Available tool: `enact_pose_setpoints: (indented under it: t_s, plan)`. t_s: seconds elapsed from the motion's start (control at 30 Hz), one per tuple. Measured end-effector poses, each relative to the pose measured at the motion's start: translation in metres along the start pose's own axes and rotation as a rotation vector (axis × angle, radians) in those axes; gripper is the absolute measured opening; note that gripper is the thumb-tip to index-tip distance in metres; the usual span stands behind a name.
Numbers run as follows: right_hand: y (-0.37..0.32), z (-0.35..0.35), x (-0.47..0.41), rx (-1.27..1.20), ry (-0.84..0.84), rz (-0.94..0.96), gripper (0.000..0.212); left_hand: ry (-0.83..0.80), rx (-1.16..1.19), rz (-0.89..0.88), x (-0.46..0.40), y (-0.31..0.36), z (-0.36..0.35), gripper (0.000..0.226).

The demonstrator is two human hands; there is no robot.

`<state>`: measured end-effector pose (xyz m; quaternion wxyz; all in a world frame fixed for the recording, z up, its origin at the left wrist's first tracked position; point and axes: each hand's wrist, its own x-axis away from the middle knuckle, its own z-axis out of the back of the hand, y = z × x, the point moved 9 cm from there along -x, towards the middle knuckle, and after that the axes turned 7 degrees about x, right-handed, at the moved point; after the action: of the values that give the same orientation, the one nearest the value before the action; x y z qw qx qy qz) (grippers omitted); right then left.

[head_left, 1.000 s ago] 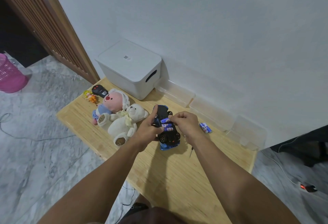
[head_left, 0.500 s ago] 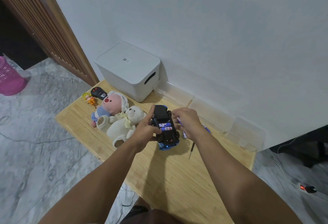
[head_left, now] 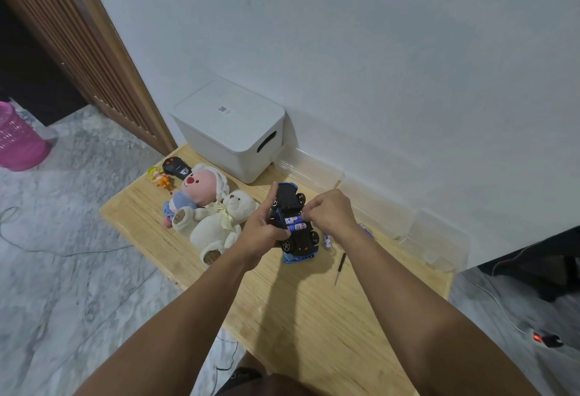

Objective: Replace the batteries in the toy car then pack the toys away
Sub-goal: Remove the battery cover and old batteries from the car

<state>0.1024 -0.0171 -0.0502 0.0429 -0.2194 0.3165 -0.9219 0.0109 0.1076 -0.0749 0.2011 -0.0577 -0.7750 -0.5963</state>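
Hands: left hand (head_left: 262,232) grips upturned toy car (head_left: 293,223), right hand (head_left: 329,213) pinches a battery (head_left: 295,219); bare wood-grain worktop (head_left: 314,317) nearer.

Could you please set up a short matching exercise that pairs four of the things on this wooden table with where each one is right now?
Things:
1. toy car
2. screwdriver
3. white storage box
4. black remote control

Places:
A. against the wall at the table's far end
B. lying flat on the table right of the car
C. upside down, held in the left hand
D. beside the small orange figure

Pairs: 1-C, 2-B, 3-A, 4-D
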Motion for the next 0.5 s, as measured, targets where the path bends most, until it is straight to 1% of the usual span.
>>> enact_pose_setpoints:
  t_s: [0.13, 0.23, 0.33, 0.5]
  plan:
    - [-0.001, 0.001, 0.003, 0.004, 0.006, 0.007, 0.004, 0.004, 0.002, -0.003, 0.000, 0.001, -0.001, 0.106]
    - [-0.005, 0.000, 0.008, 0.050, 0.028, 0.033, 0.017, -0.002, 0.000, -0.008, 0.001, 0.002, -0.003, 0.106]
    - [-0.009, 0.001, 0.011, 0.096, 0.061, 0.037, 0.023, -0.006, -0.019, -0.013, 0.002, 0.005, -0.005, 0.106]
    - [-0.012, -0.002, 0.014, 0.175, -0.009, 0.008, 0.027, 0.001, -0.104, -0.047, 0.005, 0.008, -0.007, 0.105]
